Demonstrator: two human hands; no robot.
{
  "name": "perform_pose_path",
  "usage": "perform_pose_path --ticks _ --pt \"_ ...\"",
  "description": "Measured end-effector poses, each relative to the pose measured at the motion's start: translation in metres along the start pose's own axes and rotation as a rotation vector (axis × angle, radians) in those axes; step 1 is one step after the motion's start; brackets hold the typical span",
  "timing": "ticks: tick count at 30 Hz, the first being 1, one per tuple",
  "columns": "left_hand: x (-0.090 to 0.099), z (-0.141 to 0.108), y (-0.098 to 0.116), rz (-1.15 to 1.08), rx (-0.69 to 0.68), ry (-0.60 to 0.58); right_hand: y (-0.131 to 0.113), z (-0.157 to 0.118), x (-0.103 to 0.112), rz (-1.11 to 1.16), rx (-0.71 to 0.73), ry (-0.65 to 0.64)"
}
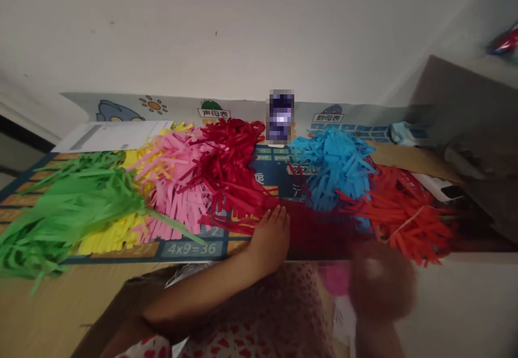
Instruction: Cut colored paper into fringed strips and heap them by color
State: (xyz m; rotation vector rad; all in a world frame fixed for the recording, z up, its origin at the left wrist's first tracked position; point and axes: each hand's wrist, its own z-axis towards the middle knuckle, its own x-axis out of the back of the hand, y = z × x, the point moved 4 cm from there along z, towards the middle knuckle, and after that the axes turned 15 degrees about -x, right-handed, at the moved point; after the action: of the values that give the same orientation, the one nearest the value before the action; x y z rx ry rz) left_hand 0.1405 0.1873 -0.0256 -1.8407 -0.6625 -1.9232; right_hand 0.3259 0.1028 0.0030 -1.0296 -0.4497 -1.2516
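Note:
My left hand point(273, 236) lies on the table with its fingers stretched flat on dark red tissue-like paper point(319, 231). This paper spreads right from the hand and looks smeared by motion; fringed strips show at its left end. My right hand point(380, 280) is at the table's front edge, below the paper's right end, too blurred to show its fingers. Left of the paper is a dark red fringed bunch point(230, 164). Beyond and right of it sit a blue fringed bunch point(334, 164) and an orange-red one point(404, 218).
Pink point(180, 201), yellow point(111, 234) and green point(76, 201) fringed bunches lie to the left. A pixelated upright object point(280, 116) stands at the back. A printed mat point(190, 248) covers the table, and a grey panel point(465, 115) rises at right.

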Motion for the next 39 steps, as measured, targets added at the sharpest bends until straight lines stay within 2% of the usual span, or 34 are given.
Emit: perform_pose_path --ticks 2,4,7,11,14,16,19,21,25,28,33,36,39 --pt "0.004 0.000 -0.002 -0.031 -0.002 -0.019 -0.040 -0.002 -0.025 0.106 0.189 -0.167" --pt "0.007 -0.003 -0.006 -0.068 -0.016 -0.024 -0.057 0.007 -0.048 0.148 0.230 -0.268" --pt "0.013 -0.017 -0.023 -0.151 -0.061 0.024 -0.046 0.025 -0.070 0.218 0.202 -0.407" --pt "0.026 -0.034 -0.059 -0.277 -0.114 0.107 -0.019 0.036 -0.077 0.281 0.139 -0.554" --pt "0.039 -0.032 -0.077 -0.312 -0.146 0.083 -0.022 0.044 -0.069 0.222 0.084 -0.532" --pt "0.049 -0.026 -0.078 -0.234 -0.161 0.073 -0.031 0.047 -0.061 0.159 0.071 -0.489" --pt "0.059 -0.021 -0.062 -0.043 -0.226 0.030 -0.045 0.046 -0.052 0.183 0.121 -0.445" --pt "0.060 -0.022 -0.046 0.010 -0.276 -0.010 -0.046 0.042 -0.051 0.218 0.135 -0.434" --pt "0.055 -0.028 -0.033 -0.113 -0.290 -0.017 -0.034 0.033 -0.059 0.265 0.125 -0.525" --pt "0.047 -0.032 -0.043 -0.263 -0.221 0.001 -0.025 0.031 -0.064 0.287 0.086 -0.569" --pt "0.034 -0.033 -0.071 -0.420 -0.020 0.063 -0.021 0.043 -0.073 0.270 -0.013 -0.619" --pt "0.029 -0.030 -0.078 -0.392 0.091 0.038 -0.024 0.056 -0.081 0.200 -0.085 -0.630" --pt "0.027 -0.023 -0.078 -0.278 0.132 -0.024 -0.028 0.068 -0.090 0.095 -0.141 -0.634"
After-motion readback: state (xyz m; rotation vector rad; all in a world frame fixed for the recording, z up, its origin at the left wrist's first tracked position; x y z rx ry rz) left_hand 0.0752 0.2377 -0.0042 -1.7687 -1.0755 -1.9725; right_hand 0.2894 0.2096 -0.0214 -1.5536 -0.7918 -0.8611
